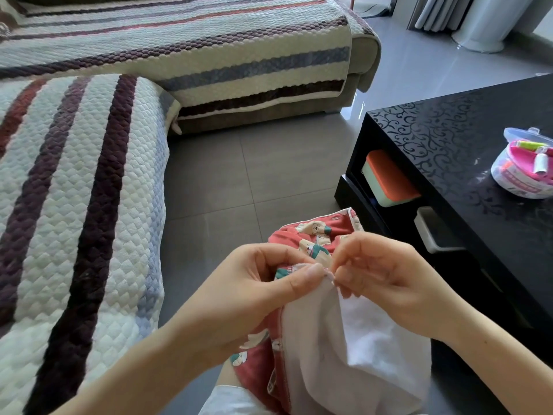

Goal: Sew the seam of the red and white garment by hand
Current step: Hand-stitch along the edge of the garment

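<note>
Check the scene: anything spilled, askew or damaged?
Nothing spilled or torn shows. The left hand and right hand pinch the garment at its seam. Only the sewing kit on the table sits open, its lid tilted behind it.

The left hand (257, 283) pinches the red and white garment (314, 339) at its top edge. The right hand (386, 274) pinches the same edge, right beside the left thumb. Its white cloth hangs below the fingers. Far right of the fingers, a thread box (526, 172) sits on the black table (449, 145).
</note>
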Action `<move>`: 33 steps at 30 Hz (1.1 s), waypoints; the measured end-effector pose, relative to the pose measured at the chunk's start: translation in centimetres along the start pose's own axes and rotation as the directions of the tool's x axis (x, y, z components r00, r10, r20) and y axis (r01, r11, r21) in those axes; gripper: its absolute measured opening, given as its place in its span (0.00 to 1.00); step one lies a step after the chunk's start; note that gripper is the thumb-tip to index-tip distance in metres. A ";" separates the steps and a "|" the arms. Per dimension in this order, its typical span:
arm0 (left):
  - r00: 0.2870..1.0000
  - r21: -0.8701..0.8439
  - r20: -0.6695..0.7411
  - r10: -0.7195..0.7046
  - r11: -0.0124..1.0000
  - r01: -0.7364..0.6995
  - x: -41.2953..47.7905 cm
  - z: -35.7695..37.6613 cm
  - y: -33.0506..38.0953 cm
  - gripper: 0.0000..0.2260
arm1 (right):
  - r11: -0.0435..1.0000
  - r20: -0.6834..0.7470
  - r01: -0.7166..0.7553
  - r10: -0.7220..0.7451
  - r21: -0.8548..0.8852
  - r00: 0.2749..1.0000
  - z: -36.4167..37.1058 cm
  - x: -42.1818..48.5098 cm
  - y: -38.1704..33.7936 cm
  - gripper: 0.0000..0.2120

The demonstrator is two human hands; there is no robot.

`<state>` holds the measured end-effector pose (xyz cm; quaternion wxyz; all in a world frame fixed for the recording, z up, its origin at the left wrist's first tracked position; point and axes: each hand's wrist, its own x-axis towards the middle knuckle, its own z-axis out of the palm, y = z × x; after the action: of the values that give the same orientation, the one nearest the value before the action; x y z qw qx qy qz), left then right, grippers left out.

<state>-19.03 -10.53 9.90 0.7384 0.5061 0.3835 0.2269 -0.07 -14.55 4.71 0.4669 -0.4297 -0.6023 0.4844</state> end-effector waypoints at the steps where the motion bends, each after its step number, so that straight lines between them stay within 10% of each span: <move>1: 1.000 0.015 -0.012 0.015 1.000 -0.015 0.2 -0.1 -0.3 0.04 | 1.000 -0.025 0.010 -0.010 -0.018 1.000 0.2 0.0 0.0 0.11; 18: 0.969 0.051 -0.205 0.135 0.991 -0.128 4.8 0.2 -1.6 0.13 | 0.955 -0.409 -0.011 -0.116 -0.296 0.905 2.3 2.3 0.5 0.05; 22: 0.980 0.003 -0.178 0.090 0.996 -0.090 4.7 0.3 -1.9 0.12 | 0.587 -0.349 0.035 -0.527 -0.809 0.775 2.0 2.4 0.9 0.06; 26: 0.977 0.088 -0.194 0.093 0.993 -0.077 4.5 0.8 -2.3 0.06 | 0.453 -0.213 0.146 -0.649 -0.879 0.730 2.5 2.3 0.9 0.10; 29: 0.951 0.130 -0.294 0.102 0.989 -0.065 4.5 1.1 -2.9 0.07 | 0.519 -0.186 0.286 -0.680 -0.805 0.709 2.6 1.6 -0.7 0.10; 33: 0.949 0.079 -0.316 -0.002 0.996 0.029 4.4 1.0 -3.6 0.06 | 0.869 -0.336 0.370 -0.473 -0.328 0.814 2.1 1.3 -3.0 0.06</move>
<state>-15.77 -9.27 5.27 0.6478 0.4903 0.5097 0.2832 -2.58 -14.13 7.70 0.6203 -0.4300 -0.6282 0.1889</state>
